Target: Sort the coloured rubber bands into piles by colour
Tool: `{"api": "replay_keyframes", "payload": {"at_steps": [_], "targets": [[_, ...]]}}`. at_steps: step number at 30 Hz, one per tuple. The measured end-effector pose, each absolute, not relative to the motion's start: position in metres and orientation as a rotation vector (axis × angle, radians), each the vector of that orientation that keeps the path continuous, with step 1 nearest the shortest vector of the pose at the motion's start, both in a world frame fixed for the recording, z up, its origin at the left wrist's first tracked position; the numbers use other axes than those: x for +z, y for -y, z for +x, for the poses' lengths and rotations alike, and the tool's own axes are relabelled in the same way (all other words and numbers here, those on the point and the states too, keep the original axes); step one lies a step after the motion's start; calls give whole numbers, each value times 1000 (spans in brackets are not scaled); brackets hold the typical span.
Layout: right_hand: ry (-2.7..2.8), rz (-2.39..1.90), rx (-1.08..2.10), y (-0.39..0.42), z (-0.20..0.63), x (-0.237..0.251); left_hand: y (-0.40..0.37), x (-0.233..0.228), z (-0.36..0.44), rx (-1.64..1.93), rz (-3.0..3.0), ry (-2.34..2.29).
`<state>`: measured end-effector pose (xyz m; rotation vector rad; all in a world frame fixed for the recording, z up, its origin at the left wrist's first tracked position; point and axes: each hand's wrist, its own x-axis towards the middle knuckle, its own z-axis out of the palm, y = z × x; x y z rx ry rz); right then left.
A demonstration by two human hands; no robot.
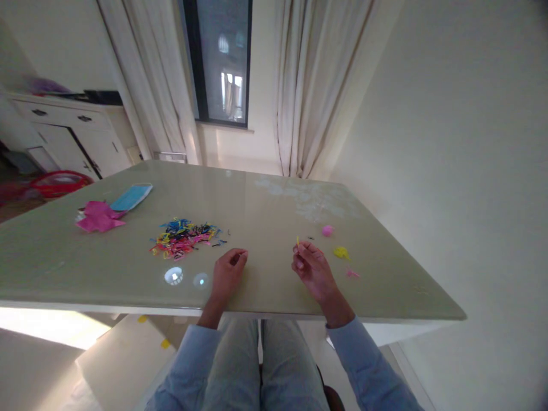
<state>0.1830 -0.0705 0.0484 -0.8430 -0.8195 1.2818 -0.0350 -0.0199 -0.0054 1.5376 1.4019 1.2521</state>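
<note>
My right hand (311,267) is raised a little over the glossy table (274,200), pinching a thin yellow strip (297,241) between its fingertips. My left hand (228,272) rests on the table with its fingers curled in; nothing shows in it. A pile of small coloured strips (183,237) lies just left of my left hand. To the right of my right hand sit a small pink ball (327,230), a yellow piece (341,252) and a pink piece (352,274).
A blue face mask (132,197) and crumpled pink paper (99,217) lie at the table's far left. A white cabinet (72,134) and a red tub (60,182) stand beyond. Curtains and a dark window (222,60) are behind the table, a wall at right.
</note>
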Motion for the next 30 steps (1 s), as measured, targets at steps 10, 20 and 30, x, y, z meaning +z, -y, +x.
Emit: {"api": "replay_keyframes", "payload": {"at_steps": [10, 20, 30], "targets": [[1289, -1830, 364, 85, 328, 36, 18, -4, -37, 1221, 1532, -1458], [1412, -2040, 7, 72, 361, 11, 19, 1, -37, 1234, 1529, -1514], [1501, -1827, -64, 79, 316, 19, 19, 1, -37, 1240, 1487, -1492]]}}
